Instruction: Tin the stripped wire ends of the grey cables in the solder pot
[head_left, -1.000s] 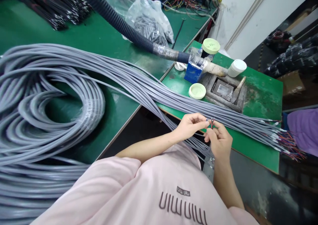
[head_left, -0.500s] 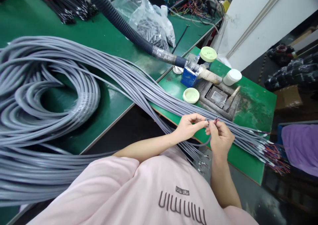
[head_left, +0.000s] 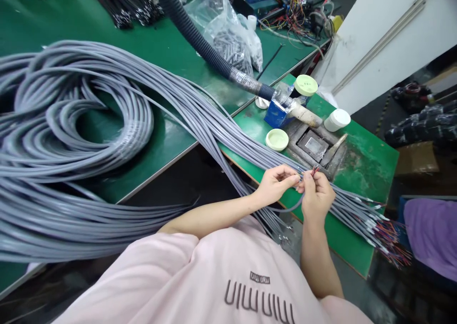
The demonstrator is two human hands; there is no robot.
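My left hand (head_left: 276,183) and my right hand (head_left: 317,193) meet over the near edge of the green board. Between the right thumb and fingers is the end of a grey cable (head_left: 294,208), with thin coloured wires (head_left: 314,170) poking out above. The left thumb and forefinger pinch at the same wires; the exact strand is too small to make out. Behind both hands runs a thick bundle of grey cables (head_left: 246,145), its stripped ends (head_left: 389,236) fanning out in red, blue and other colours at the right.
A solder pot (head_left: 314,145) in a dark frame sits behind my hands, with a ribbed hose (head_left: 200,40) reaching over it. Around it stand a white jar (head_left: 337,119), a pale green lid (head_left: 277,139) and a blue box (head_left: 276,113). Coiled cable (head_left: 139,138) lies at left.
The view has shifted slightly. My fingers remain together at the cable end; the coloured wires now stand up more visibly above my right fingertips.
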